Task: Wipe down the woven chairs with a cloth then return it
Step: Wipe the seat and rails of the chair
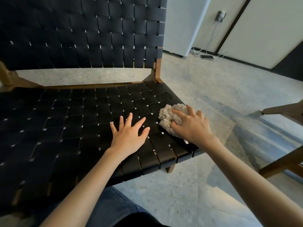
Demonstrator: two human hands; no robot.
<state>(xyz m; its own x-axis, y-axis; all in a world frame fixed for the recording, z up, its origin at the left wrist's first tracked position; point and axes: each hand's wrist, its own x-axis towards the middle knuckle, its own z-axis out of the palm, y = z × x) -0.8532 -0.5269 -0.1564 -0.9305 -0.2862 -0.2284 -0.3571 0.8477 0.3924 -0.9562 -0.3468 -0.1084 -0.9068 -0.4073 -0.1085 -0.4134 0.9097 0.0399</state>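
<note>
On a speckled floor point(188, 185) stands a black woven chair point(73, 115). The left hand point(129, 135) lies spread flat on its seat. The right hand point(191, 125) grips a bunched beige cloth point(168, 115) near the seat's right edge.

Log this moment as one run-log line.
phase: wiping | right hand: grips beige cloth on woven chair seat, near its right edge | left hand: flat on seat, fingers spread

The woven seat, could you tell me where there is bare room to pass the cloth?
Bare: the seat left of the left hand, and the strip between both hands and the rear rail. Crowded: the right edge, where the right hand grips the cloth.
</note>
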